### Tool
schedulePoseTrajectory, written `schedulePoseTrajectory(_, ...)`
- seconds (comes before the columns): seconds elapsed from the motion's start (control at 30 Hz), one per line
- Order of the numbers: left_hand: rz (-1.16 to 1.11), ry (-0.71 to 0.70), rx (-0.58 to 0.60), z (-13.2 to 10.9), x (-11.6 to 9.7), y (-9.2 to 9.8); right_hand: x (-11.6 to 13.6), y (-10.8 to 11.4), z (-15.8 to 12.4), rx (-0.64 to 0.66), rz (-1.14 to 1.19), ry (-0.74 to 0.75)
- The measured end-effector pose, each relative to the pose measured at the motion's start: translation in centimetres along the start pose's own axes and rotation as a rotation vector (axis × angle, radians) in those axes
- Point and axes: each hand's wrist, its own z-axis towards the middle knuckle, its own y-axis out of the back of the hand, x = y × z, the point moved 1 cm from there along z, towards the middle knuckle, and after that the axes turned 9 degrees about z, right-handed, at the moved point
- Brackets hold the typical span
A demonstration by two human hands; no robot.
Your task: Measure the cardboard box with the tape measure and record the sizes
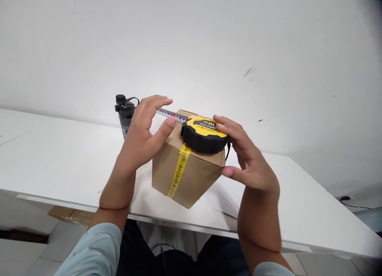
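Observation:
A cardboard box (185, 176) with a strip of yellow printed tape (178, 172) down its near side stands on the table. On its top lies a yellow and black tape measure (205, 134), with a length of numbered blade (179, 116) drawn out to the left. My left hand (146, 132) is open beside the blade, thumb and index finger apart; part of the blade is hidden behind it. At the right, my right hand (250, 156) has its fingers spread, fingertips touching the tape measure's case and the thumb at the box's corner. A black strap (228, 151) hangs from the case.
A dark bottle (124, 116) with a looped cap stands behind my left hand. The white table (59, 156) runs along a white wall; its near edge is close to my lap. At the right, a plug with a black cable (346, 199) shows by the wall.

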Motion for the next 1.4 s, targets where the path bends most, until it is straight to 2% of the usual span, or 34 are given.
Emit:
schedulePoseTrajectory(0.07,0.105,0.122,0.116,0.2,0.5,0.0,-0.7,0.0,-0.2,-0.001,0.118,-0.009)
schedulePoseTrajectory(0.13,0.110,0.229,0.263,0.3,0.8,-0.2,-1.2,-0.3,-0.3,-0.048,0.153,-0.010)
schedulePoseTrajectory(0.2,0.050,0.287,0.374,0.4,0.9,-0.4,-1.5,-0.8,-0.2,-0.129,0.149,-0.003)
schedulePoseTrajectory(0.27,0.010,0.300,0.427,0.5,0.9,-0.4,-1.5,-1.1,0.0,-0.211,0.132,0.004)
schedulePoseTrajectory(0.43,0.004,0.318,0.418,0.6,1.4,0.0,-1.3,-1.5,0.3,-0.307,0.103,0.045)
schedulePoseTrajectory(0.53,-0.099,0.325,0.432,0.7,1.5,0.5,-1.2,-1.4,0.0,-0.336,0.118,0.070)
schedulePoseTrajectory(0.63,-0.161,0.339,0.364,0.7,1.6,0.9,-1.1,-1.3,-0.3,-0.390,0.164,0.081)
schedulePoseTrajectory(0.7,-0.138,0.337,0.318,0.7,1.7,1.0,-1.2,-1.2,-0.2,-0.439,0.204,0.060)
schedulePoseTrajectory(0.83,-0.022,0.324,0.339,0.8,1.7,0.9,-1.4,-1.0,0.4,-0.565,0.309,0.020)
schedulePoseTrajectory(1.0,0.038,0.444,0.274,0.8,1.7,0.8,-1.1,-0.8,0.1,-0.712,0.389,-0.148)
schedulePoseTrajectory(1.07,-0.007,0.468,0.309,0.8,1.8,0.9,-0.9,-0.9,-0.4,-0.780,0.346,-0.212)
schedulePoseTrajectory(1.2,-0.123,0.416,0.501,0.9,1.6,1.0,-1.0,-1.5,-0.7,-0.997,0.175,-0.254)
schedulePoseTrajectory(1.3,-0.125,0.387,0.505,0.9,1.2,1.0,-1.8,-2.0,-0.3,-1.156,0.064,-0.245)
schedulePoseTrajectory(1.4,-0.091,0.388,0.470,0.9,1.2,1.0,-2.8,-2.2,0.1,-1.169,0.036,-0.172)
